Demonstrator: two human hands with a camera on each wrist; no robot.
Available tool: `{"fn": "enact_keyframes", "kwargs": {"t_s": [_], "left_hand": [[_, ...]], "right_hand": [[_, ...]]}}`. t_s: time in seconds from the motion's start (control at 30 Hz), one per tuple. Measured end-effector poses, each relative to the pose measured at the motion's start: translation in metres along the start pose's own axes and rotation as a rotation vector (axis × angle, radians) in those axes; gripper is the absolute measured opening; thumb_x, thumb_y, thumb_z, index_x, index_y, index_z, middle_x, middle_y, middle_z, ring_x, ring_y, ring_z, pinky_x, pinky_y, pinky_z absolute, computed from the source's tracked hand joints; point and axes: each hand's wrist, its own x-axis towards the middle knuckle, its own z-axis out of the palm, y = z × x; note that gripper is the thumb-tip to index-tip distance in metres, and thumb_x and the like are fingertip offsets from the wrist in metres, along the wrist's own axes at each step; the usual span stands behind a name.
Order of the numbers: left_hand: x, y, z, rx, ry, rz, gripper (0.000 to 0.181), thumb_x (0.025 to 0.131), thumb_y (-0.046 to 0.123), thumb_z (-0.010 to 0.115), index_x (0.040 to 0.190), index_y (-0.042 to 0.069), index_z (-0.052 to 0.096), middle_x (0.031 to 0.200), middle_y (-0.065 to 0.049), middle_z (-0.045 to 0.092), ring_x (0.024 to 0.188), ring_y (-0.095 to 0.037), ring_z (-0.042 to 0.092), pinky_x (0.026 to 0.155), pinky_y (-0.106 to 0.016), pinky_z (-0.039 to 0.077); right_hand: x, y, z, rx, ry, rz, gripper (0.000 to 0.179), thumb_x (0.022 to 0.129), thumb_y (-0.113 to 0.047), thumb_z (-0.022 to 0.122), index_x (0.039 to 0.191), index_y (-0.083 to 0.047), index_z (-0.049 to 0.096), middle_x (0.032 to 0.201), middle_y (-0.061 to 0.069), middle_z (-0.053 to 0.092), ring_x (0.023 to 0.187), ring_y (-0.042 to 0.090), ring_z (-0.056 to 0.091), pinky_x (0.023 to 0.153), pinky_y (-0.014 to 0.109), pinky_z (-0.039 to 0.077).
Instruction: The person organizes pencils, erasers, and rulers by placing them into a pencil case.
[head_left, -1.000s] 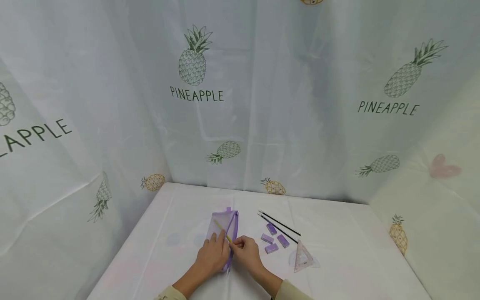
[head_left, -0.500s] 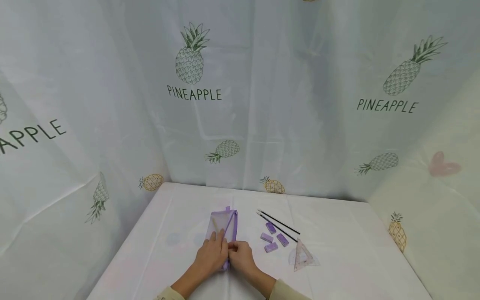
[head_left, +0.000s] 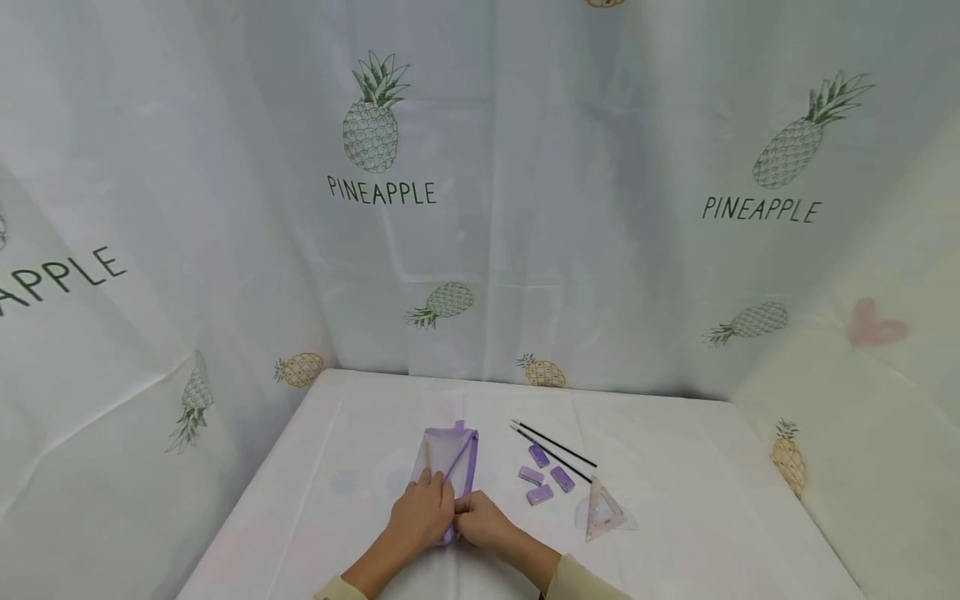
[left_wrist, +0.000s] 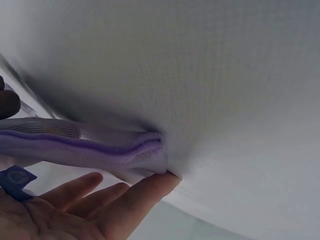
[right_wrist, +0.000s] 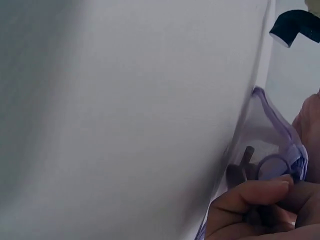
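Observation:
A purple mesh pencil case (head_left: pixel 464 467) lies lengthwise on the white table. Through its mesh a pale yellow pencil (head_left: pixel 427 454) shows inside. My left hand (head_left: pixel 422 510) rests on the case's near half, its fingers stretched out, as the left wrist view also shows; one fingertip (left_wrist: pixel 172 177) reaches the tablecloth beside the purple zip edge (left_wrist: pixel 100 147). At the case's right side my right hand (head_left: pixel 480 518) has curled fingers. In the right wrist view its thumb and fingers pinch the case's edge (right_wrist: pixel 299 160); what lies behind them is hidden.
Right of the case lie several purple erasers (head_left: pixel 538 495), two black pencils (head_left: pixel 558 446), a clear pinkish set square (head_left: pixel 602 510) and a clear protractor (head_left: pixel 628 522). A pineapple-print sheet (head_left: pixel 555 208) hangs behind and at both sides of the table.
The yellow pencil, pinched by my right hand and sticking out of the case a second ago, now shows only inside it. My right hand has moved left and down along the case's edge.

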Motion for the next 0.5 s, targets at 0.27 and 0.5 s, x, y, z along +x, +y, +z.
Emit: {"fn": "enact_keyframes", "kwargs": {"t_s": [0.27, 0.5], "left_hand": [[0.001, 0.000, 0.004, 0.023, -0.036, -0.020, 0.042, 0.102, 0.025, 0.038, 0.114, -0.004, 0.067, 0.129, -0.028, 0.061, 0.113, -0.056, 0.057, 0.093, -0.064, 0.049], [0.001, 0.000, 0.007, 0.101, 0.001, -0.027, 0.042, 0.101, 0.028, 0.042, 0.107, -0.003, 0.071, 0.127, -0.022, 0.065, 0.108, -0.051, 0.060, 0.083, -0.064, 0.052]], "right_hand": [[-0.007, 0.002, -0.017, -0.091, 0.048, -0.112, 0.021, 0.090, -0.009, 0.064, 0.106, -0.003, 0.076, 0.051, 0.017, 0.059, 0.036, -0.002, 0.038, 0.038, 0.013, 0.033], [-0.022, -0.004, -0.036, -0.467, 0.129, -0.521, 0.024, 0.091, -0.014, 0.067, 0.112, -0.006, 0.074, 0.111, 0.010, 0.075, 0.073, 0.004, 0.066, 0.060, 0.018, 0.053]]}}
